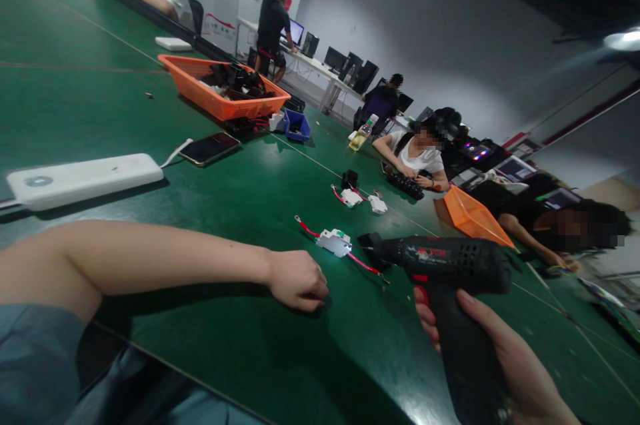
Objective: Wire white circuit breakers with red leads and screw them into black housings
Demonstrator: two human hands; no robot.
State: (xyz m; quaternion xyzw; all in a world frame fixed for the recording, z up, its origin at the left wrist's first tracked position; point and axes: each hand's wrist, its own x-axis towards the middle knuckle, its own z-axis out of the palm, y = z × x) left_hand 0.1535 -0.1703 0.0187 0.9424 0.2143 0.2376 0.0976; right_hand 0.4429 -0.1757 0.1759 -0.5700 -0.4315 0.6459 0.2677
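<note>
Right hand (520, 362): your fingers were wrapped around the grip of the black power driver (450, 262), closed firmly on it, thumb on the near side. The driver was held level above the green counter (90, 105), bit pointing left toward the white module (334, 243). The bit's tip overlapped a black block (376, 253) in view — contact could not be told.

Left hand (299, 282): your fingers were curled under into a loose fist, knuckles up, low at the counter. Whether anything lay inside the curl could not be told.

The white module lay on the counter just beyond your left fist — apart from it — with a red lead (309, 230) at its far-left end and a pinkish-red lead (363, 264) at its right. Farther off stood an orange basket (220, 103) of dark parts.
</note>
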